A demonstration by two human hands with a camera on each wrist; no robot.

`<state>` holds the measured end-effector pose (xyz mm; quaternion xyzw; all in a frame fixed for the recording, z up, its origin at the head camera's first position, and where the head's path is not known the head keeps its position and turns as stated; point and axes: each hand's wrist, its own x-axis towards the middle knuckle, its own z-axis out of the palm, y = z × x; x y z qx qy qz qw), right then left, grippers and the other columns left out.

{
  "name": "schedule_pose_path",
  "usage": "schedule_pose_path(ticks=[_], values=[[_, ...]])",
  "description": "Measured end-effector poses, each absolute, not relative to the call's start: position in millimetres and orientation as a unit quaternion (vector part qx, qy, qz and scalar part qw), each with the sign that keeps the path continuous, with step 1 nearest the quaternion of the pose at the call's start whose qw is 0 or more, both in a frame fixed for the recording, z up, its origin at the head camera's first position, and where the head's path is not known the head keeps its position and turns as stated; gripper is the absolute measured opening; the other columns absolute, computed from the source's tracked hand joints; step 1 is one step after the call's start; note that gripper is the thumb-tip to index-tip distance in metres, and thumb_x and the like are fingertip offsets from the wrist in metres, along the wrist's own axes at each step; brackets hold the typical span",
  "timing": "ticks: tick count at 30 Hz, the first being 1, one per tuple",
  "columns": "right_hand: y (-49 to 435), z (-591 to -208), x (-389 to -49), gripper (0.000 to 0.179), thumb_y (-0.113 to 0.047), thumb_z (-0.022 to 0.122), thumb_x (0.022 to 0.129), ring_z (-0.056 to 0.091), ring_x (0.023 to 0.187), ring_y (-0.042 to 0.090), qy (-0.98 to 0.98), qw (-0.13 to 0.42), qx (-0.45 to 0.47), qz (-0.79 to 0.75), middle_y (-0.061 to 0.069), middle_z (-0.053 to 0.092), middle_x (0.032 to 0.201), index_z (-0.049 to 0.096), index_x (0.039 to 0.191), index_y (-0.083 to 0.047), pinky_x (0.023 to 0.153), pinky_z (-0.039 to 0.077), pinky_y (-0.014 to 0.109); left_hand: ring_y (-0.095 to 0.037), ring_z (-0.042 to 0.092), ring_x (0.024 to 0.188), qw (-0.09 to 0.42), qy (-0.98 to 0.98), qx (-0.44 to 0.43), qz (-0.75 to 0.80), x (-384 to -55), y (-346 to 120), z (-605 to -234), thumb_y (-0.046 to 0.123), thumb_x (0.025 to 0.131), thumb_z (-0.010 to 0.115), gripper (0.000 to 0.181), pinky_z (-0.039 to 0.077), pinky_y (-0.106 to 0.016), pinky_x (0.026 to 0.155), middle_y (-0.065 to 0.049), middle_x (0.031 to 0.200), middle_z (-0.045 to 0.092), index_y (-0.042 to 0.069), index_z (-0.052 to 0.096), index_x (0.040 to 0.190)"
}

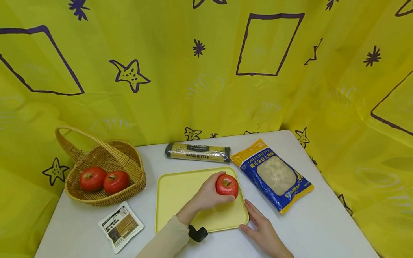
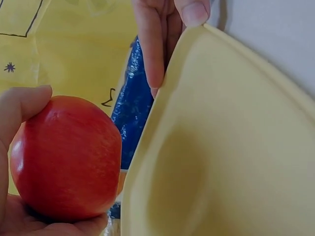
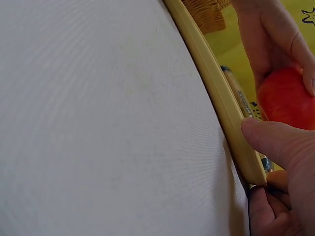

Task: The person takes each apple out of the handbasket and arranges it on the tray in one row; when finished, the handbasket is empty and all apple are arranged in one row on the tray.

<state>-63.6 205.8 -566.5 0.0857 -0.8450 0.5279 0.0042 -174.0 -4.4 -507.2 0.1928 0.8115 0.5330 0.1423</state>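
A red apple (image 1: 227, 185) is in my left hand (image 1: 209, 192), fingers and thumb wrapped round its sides. The hand holds it over the right half of a pale yellow tray (image 1: 176, 194), and a shadow falls on the tray below in the left wrist view. My right hand (image 1: 264, 232) grips the tray's near right corner. Its thumb lies on the near rim and its fingers reach along the right side, as the right wrist view shows, with some fingers partly hidden by the tray (image 3: 216, 81).
A wicker basket (image 1: 140, 176) holding two red apples (image 1: 93, 178) stands at the left. In front of it lies a flat white-edged food packet (image 1: 121, 227). Behind the tray is a spaghetti pack (image 1: 198, 152); right of it, a blue orecchiette bag (image 1: 273, 176). Yellow cloth (image 1: 174, 68) hangs behind.
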Motion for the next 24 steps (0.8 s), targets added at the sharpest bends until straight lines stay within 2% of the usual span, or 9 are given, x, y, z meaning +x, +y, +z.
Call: schedule_pose_path(ticks=[4,12,24], values=[[205,-569,-64,0.072,0.007,0.076,0.08,0.04,0.132,0.031,-0.853,0.017,0.081,0.516,0.018,0.035,0.151,0.041,0.142,0.008,0.1,0.038,0.033,-0.02,0.055,0.109,0.141,0.814,0.198,0.527,-179,0,-509,0.035,0.076,0.083,0.087,0.05,-0.033,0.088,-0.007,0.13,0.053,0.004,0.039,0.145],[207,-566,-64,0.072,-0.004,0.077,0.084,0.037,0.135,0.025,-0.835,0.003,0.095,0.542,0.013,0.034,0.153,0.04,0.146,0.002,0.101,0.036,0.027,-0.018,0.056,0.108,0.148,0.814,0.201,0.524,-186,10,-514,0.033,0.075,0.085,0.085,0.048,-0.033,0.09,-0.006,0.128,0.054,0.006,0.041,0.143],[207,-569,-66,0.073,0.002,0.076,0.082,0.038,0.134,0.026,-0.837,-0.004,0.081,0.542,0.014,0.034,0.153,0.041,0.145,0.004,0.101,0.037,0.031,-0.017,0.056,0.106,0.159,0.815,0.195,0.522,-189,14,-526,0.032,0.074,0.086,0.085,0.049,-0.032,0.088,-0.006,0.125,0.055,0.005,0.042,0.141]])
